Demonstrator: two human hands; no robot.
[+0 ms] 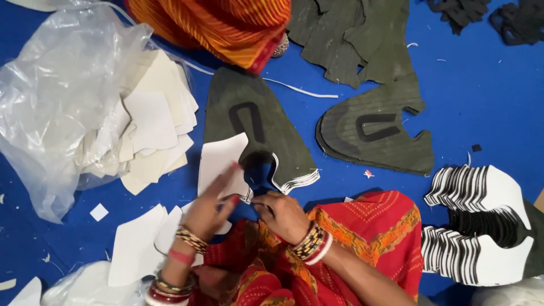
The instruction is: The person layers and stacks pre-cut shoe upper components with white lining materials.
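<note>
Left hand (pixel 211 207) lay flat on white shoe-shaped liner piece (pixel 221 161), fingers released, steadying it. Right hand (pixel 281 214) fingers pinched its edge beside the dark olive fabric upper stack (pixel 258 127), apparently to separate it.

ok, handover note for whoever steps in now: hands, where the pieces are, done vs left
Left hand: open, fingers on a white backing piece.
Right hand: pinching the edge of the olive cut-piece stack in front of the lap.
Loose white pieces lie left beside a clear plastic bag; a second olive stack lies right; fanned white-backed stacks far right.
Done: those fanned stacks look finished. Left: both olive stacks, apparently.
</note>
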